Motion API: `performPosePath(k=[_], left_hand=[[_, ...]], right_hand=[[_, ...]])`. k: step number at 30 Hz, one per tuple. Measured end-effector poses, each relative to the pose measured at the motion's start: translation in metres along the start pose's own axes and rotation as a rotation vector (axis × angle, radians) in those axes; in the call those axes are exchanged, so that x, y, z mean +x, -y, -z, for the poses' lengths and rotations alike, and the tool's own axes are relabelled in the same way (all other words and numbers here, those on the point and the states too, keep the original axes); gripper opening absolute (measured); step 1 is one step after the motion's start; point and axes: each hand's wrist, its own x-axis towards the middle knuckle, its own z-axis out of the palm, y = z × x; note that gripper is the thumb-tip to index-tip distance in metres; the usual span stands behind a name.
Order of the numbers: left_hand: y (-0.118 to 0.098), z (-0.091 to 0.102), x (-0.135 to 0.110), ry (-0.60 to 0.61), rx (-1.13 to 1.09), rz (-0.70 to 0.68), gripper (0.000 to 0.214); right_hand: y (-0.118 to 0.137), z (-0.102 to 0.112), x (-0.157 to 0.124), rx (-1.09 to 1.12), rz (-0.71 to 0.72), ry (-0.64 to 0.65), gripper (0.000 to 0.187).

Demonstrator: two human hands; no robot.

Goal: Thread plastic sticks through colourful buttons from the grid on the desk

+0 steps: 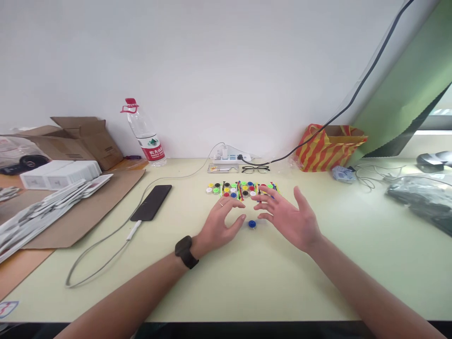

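1. The pale table (264, 287) spreads beneath everything, with a dark phone (151, 202) lying left of the person's hands
2. A cardboard box (100, 148) stands with its flaps up, left of the phone and farther back; a striped bag (314, 157) stands far to the phone's right, near the wall
3. A water bottle (151, 146) stands behind the phone, too far from either hand to seem at much risk
4. The right hand (291, 219) is well right of the phone, fingers spread, thumb wide apart, gripping nothing; whether its fingertips touch anything beyond them cannot be told
5. The left hand (221, 223), nearer the phone on its right side, has thumb and forefinger apart with nothing between them
6. A charging cable (134, 230) runs from the phone's near end and loops close to the left forearm (148, 289); an arm snagging that loop could drag the phone
7. Coloured discs (233, 185) and sticks lie close together, right of the phone and slightly farther back; a forward sweep of the right fingers could scatter them
8. One blue disc (252, 223) sits alone, right of the phone and between the two hands, apparently untouched; fingers closing unevenly might tip it or flick it away
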Motion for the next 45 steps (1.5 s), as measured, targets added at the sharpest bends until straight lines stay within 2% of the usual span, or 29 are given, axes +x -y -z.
performPosePath(k=[3,6,9,12,14,17,21,27,32,34,37,41,43,45], left_hand=[[-0.02,0.002,0.002,0.017,-0.045,-0.098,0.025],[-0.048,0.001,0.007,0.046,-0.173,-0.087,0.036],[-0.075,-0.007,0.014,0.16,-0.335,-0.119,0.05],[-0.089,-0.021,0.018,0.186,-0.455,-0.165,0.057],[-0.092,-0.03,0.017,0.16,-0.488,-0.164,0.053],[-0.089,-0.041,0.01,0.155,-0.498,-0.077,0.046],[-0.086,-0.045,0.006,0.146,-0.519,0.012,0.038],[-0.089,-0.041,0.009,0.121,-0.532,-0.069,0.039],[-0.087,-0.021,0.018,0.172,-0.5,-0.089,0.024],[-0.078,-0.006,0.026,0.166,-0.46,-0.075,0.024],[-0.045,0.017,0.038,0.03,-0.303,0.033,0.019],[0.03,0.037,0.042,-0.236,0.011,0.171,0.013],[0.067,0.043,0.037,-0.276,0.123,0.264,0.018],[0.094,0.045,0.031,-0.26,0.199,0.341,0.025]], right_hand=[[-0.004,-0.003,0.0,-0.081,0.151,-0.06,0.076],[-0.013,-0.005,0.003,-0.276,0.358,-0.156,0.078],[-0.021,-0.007,0.005,-0.413,0.514,-0.206,0.088],[-0.026,-0.007,0.006,-0.488,0.605,-0.227,0.091],[-0.026,-0.006,0.004,-0.537,0.628,-0.247,0.09],[-0.022,-0.008,-0.001,-0.634,0.645,-0.269,0.089],[-0.016,-0.015,-0.008,-0.766,0.66,-0.283,0.09],[-0.018,-0.015,-0.008,-0.853,0.716,-0.315,0.091],[-0.02,-0.007,-0.006,-0.988,0.76,-0.225,0.097],[-0.019,-0.001,-0.006,-0.999,0.763,-0.209,0.091],[-0.017,0.007,-0.003,-1.026,0.723,-0.286,0.07],[-0.015,0.016,0.005,-1.101,0.654,-0.394,0.048],[-0.018,0.019,0.008,-1.132,0.622,-0.346,0.036],[-0.023,0.02,0.009,-1.164,0.581,-0.24,0.022]])
